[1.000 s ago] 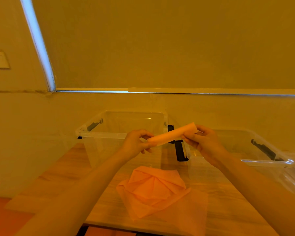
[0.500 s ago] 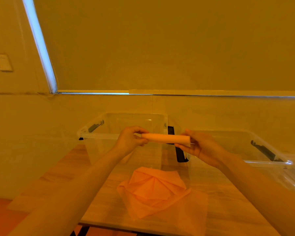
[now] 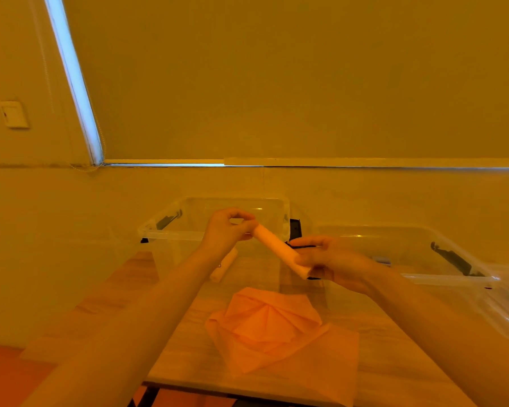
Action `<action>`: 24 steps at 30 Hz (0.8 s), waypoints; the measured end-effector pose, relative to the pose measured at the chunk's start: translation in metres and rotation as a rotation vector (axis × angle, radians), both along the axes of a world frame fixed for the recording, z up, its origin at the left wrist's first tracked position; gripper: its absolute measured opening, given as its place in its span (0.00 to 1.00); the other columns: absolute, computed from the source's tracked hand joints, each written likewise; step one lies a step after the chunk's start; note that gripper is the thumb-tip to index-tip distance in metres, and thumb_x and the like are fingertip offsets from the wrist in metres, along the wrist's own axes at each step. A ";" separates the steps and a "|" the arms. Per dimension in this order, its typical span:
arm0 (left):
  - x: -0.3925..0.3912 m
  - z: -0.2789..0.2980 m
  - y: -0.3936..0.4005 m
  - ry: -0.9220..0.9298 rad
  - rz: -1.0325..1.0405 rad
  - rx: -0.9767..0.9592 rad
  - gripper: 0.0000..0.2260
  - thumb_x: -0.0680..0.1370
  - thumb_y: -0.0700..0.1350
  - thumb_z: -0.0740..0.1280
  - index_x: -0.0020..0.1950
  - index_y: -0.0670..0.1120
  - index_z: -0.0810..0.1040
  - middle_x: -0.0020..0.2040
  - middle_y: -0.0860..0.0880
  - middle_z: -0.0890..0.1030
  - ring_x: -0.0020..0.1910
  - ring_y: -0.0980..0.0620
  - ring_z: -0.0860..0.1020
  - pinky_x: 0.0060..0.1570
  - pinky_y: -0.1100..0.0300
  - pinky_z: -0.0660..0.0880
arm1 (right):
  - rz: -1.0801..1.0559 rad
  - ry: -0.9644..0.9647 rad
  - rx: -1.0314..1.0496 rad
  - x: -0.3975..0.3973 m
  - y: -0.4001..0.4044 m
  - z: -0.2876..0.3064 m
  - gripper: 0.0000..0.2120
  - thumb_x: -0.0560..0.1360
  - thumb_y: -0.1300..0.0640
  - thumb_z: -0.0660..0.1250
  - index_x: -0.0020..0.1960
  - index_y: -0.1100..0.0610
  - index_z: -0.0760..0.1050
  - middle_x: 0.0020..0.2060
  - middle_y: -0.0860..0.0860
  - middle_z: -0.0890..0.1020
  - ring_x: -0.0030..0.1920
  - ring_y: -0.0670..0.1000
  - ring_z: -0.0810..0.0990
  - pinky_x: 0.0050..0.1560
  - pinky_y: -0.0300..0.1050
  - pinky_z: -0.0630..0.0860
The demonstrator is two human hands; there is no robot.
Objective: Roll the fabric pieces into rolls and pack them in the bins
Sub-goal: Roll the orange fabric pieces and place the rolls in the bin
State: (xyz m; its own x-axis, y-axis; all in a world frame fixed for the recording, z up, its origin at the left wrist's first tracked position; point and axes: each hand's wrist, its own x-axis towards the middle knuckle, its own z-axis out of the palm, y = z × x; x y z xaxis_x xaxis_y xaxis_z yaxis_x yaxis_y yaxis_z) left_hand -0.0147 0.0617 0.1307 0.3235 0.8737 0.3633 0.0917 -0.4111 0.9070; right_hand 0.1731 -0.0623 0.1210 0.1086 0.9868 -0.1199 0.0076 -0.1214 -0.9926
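I see a table (image 3: 400, 362) with a light wood-grain top; its near edge runs along the bottom of the view. Two clear bins stand on it at the far side. The left bin (image 3: 171, 230) has a dark latch on its left rim, and a pale roll (image 3: 224, 264) shows through its front wall. The right bin (image 3: 453, 277) stands just beside it, with a dark latch on its right rim. Flat orange fabric (image 3: 276, 327), creased and partly folded, lies on the top in front of both bins, near the front edge.
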 end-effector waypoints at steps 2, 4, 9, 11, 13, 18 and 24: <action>0.002 0.006 0.003 -0.009 0.013 -0.002 0.06 0.73 0.35 0.70 0.50 0.41 0.81 0.58 0.42 0.76 0.53 0.45 0.78 0.46 0.55 0.81 | 0.011 -0.083 -0.029 -0.005 0.008 0.001 0.21 0.69 0.68 0.72 0.60 0.55 0.76 0.56 0.56 0.80 0.55 0.56 0.80 0.56 0.54 0.78; 0.003 0.013 0.009 -0.023 0.003 -0.006 0.06 0.73 0.34 0.70 0.49 0.41 0.81 0.57 0.43 0.76 0.54 0.46 0.78 0.47 0.54 0.81 | 0.017 -0.152 -0.033 -0.012 0.017 0.006 0.22 0.69 0.68 0.72 0.61 0.56 0.75 0.55 0.57 0.80 0.55 0.57 0.80 0.57 0.55 0.77; 0.003 0.035 0.044 -0.064 0.011 -0.076 0.06 0.74 0.34 0.69 0.48 0.44 0.80 0.53 0.45 0.78 0.53 0.47 0.78 0.48 0.56 0.80 | -0.016 -0.133 0.023 -0.028 0.054 0.024 0.16 0.73 0.61 0.70 0.60 0.60 0.75 0.52 0.57 0.81 0.50 0.53 0.81 0.44 0.45 0.80; 0.003 0.043 0.064 -0.076 0.008 -0.090 0.07 0.74 0.34 0.69 0.48 0.45 0.80 0.55 0.43 0.78 0.54 0.46 0.78 0.47 0.56 0.79 | -0.038 -0.147 0.028 -0.032 0.076 0.032 0.17 0.73 0.59 0.71 0.60 0.61 0.75 0.53 0.57 0.81 0.51 0.54 0.81 0.42 0.45 0.79; 0.004 0.051 0.086 -0.085 -0.002 -0.097 0.08 0.74 0.34 0.69 0.50 0.43 0.80 0.54 0.42 0.79 0.53 0.45 0.78 0.45 0.57 0.79 | -0.056 -0.174 0.025 -0.036 0.099 0.041 0.16 0.72 0.60 0.71 0.59 0.61 0.75 0.53 0.57 0.81 0.51 0.54 0.81 0.45 0.46 0.79; 0.006 0.065 0.138 -0.055 0.010 -0.131 0.12 0.74 0.33 0.69 0.56 0.40 0.78 0.51 0.42 0.79 0.51 0.47 0.78 0.45 0.58 0.78 | -0.106 -0.145 0.004 -0.042 0.153 0.049 0.15 0.71 0.63 0.72 0.57 0.63 0.75 0.51 0.58 0.82 0.46 0.53 0.82 0.40 0.44 0.79; 0.013 0.048 0.189 0.076 -0.008 -0.160 0.14 0.74 0.31 0.68 0.58 0.39 0.77 0.53 0.40 0.78 0.51 0.45 0.78 0.42 0.59 0.79 | -0.096 -0.113 -0.106 -0.049 0.202 0.034 0.18 0.72 0.67 0.70 0.60 0.64 0.71 0.44 0.55 0.81 0.39 0.50 0.80 0.36 0.45 0.78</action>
State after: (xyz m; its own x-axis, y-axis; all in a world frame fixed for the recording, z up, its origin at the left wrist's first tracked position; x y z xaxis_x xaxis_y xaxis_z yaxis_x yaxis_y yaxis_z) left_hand -0.0019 0.2503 0.1789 0.3522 0.9155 0.1944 0.1593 -0.2633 0.9515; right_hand 0.1236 0.1396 0.1549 0.2207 0.9538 -0.2040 0.1021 -0.2306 -0.9677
